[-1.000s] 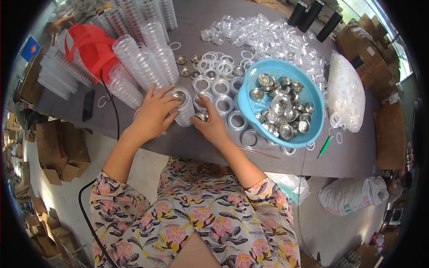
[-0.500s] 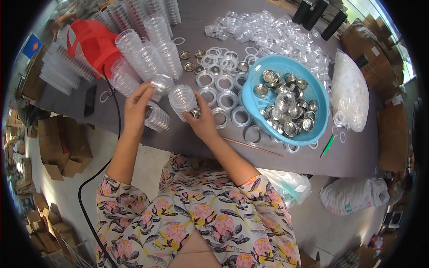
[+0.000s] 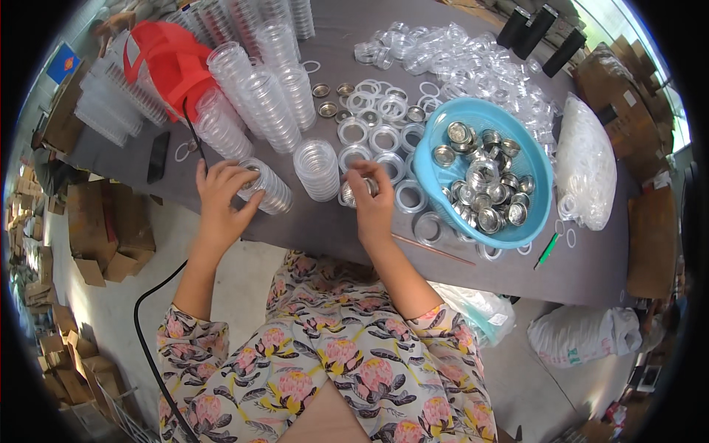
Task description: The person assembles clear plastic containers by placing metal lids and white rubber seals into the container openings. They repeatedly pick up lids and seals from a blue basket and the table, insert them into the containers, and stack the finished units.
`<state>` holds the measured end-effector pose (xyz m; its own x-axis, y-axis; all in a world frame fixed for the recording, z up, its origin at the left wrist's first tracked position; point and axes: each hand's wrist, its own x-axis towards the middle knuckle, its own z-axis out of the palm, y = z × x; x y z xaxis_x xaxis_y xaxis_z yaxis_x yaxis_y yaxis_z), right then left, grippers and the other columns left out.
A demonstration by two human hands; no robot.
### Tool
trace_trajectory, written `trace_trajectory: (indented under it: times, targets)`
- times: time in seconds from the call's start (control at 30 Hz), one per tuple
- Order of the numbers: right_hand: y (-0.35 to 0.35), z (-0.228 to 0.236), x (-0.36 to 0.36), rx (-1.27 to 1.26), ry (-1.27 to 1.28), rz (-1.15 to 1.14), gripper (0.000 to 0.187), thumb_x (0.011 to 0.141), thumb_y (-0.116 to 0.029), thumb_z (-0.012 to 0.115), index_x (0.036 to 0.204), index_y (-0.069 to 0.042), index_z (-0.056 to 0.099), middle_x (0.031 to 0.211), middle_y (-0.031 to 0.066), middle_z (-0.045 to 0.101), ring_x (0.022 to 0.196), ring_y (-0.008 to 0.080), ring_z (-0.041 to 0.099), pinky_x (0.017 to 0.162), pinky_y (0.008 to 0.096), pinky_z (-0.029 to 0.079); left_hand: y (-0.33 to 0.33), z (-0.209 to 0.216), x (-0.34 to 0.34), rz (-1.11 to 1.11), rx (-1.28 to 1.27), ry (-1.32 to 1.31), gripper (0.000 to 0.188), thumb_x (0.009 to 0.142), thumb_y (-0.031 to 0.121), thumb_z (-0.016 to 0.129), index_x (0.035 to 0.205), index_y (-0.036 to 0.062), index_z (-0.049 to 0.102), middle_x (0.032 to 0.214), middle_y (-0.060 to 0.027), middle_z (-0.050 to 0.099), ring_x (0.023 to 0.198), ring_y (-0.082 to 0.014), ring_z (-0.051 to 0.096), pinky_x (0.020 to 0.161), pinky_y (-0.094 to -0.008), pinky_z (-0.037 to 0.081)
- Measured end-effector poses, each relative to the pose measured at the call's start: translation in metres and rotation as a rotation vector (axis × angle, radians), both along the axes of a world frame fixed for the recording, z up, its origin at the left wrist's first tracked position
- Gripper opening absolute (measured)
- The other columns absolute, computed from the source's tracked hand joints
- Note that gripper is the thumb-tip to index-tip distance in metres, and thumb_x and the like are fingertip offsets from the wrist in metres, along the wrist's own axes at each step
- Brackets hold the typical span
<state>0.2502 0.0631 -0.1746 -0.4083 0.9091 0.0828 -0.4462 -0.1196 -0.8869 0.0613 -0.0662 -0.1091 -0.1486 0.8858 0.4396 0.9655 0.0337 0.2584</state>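
Note:
My left hand has its fingers spread and curved at the end of a leaning stack of clear plastic rings; whether the fingertips touch it I cannot tell. My right hand is closed on a silver metal cap, just above the table, partly hidden by the fingers. Between the two hands stands an upright stack of clear round plastic pieces. Loose clear rings lie flat beyond my right hand. A blue plastic basket of silver caps sits to the right.
Tall stacks of clear plastic pieces stand behind my left hand, beside a red object with a black cable. A heap of clear parts covers the back. A filled plastic bag, a green-handled tool and a thin rod lie on the right.
My left hand has let go of a clear piece by the tall stacks and come down to the leaning stack. My right hand has left the upright stack and moved right with the metal cap.

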Motion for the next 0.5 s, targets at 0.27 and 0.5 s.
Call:
trace_trajectory:
  times: [0.27,0.5]
  targets:
    - [-0.013,0.016,-0.008,-0.377,0.250,0.347,0.054,0.094,-0.051,0.035,0.117,-0.004,0.047,0.086,0.0057,0.060,0.074,0.0103,0.059,0.059,0.0244,0.049,0.046,0.010,0.064,-0.408,-0.112,-0.401,0.044,0.067,0.007,0.071,0.109,0.0060,0.056,0.113,-0.0077,0.056,0.119,-0.0296,0.043,0.099,-0.0411,0.034]
    - [-0.002,-0.013,-0.004,-0.781,0.465,0.429,0.035,0.093,-0.042,0.045,0.101,-0.008,0.051,0.088,0.0070,0.060,0.078,0.0166,0.061,0.065,0.0309,0.052,0.050,0.007,0.069,-0.496,-0.105,-0.244,0.041,0.064,0.001,0.072,0.102,0.0066,0.057,0.108,-0.0062,0.059,0.112,-0.0284,0.049,0.094,-0.0382,0.039]
